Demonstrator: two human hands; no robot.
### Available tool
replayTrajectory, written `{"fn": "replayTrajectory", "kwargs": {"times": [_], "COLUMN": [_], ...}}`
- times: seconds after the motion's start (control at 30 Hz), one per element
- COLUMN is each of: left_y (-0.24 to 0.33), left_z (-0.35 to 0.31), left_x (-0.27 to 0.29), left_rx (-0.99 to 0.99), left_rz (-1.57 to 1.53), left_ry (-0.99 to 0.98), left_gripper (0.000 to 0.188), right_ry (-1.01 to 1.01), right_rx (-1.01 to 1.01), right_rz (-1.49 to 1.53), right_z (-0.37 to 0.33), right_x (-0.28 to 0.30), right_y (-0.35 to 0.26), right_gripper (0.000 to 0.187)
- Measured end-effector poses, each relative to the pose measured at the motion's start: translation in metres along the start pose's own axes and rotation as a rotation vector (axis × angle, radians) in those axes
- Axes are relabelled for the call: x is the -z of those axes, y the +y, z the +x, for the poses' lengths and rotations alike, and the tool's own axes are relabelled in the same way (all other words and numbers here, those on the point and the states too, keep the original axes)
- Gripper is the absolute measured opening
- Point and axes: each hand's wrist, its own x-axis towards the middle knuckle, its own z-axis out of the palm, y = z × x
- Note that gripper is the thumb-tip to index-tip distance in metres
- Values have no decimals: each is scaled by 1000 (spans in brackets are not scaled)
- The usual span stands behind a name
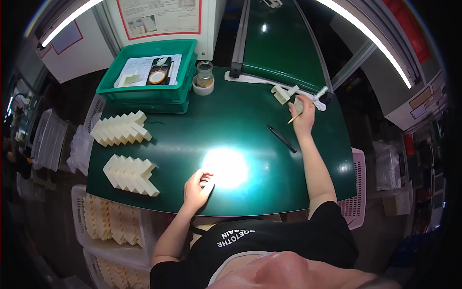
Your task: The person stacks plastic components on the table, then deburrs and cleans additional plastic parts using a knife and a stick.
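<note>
Over the far right of the green table, my right hand [304, 114] is closed on a slim stick [292, 119] with a pointed yellowish end; its exact kind is unclear. A cream plastic part [298, 105] shows at those fingers, partly hidden, and I cannot tell whether it is gripped. Just left of it lies another cream plastic part [281, 95] with a projecting arm. My left hand [197, 189] rests near the table's front edge, fingers loosely curled and apart, nothing visible in them. A black pen-like tool [282, 139] lies on the table between the hands.
Two rows of nested cream parts [121, 129] stand at the left. Behind them is a green tray [144, 47] holding papers and a tape roll, beside a glass jar [204, 72]. A green conveyor belt [284, 48] ends at the back; a pink basket [357, 192] is at right.
</note>
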Motion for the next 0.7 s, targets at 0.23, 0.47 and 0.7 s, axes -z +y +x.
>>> {"fn": "replayTrajectory", "kwargs": {"times": [0.23,0.47,0.7], "left_y": [28,71,61], "left_z": [35,68,69], "left_x": [-49,-66,-90], "left_rx": [84,-401,348], "left_rz": [-218,17,-780], "left_ry": [-397,-342,-608], "left_gripper": [39,73,50], "right_ry": [-252,-902,-467], "right_rx": [-335,-562,-664], "right_rz": [-136,923,978], "right_z": [-5,-30,-77], "right_x": [4,86,55], "right_y": [94,-49,-72], "right_gripper": [34,14,31]}}
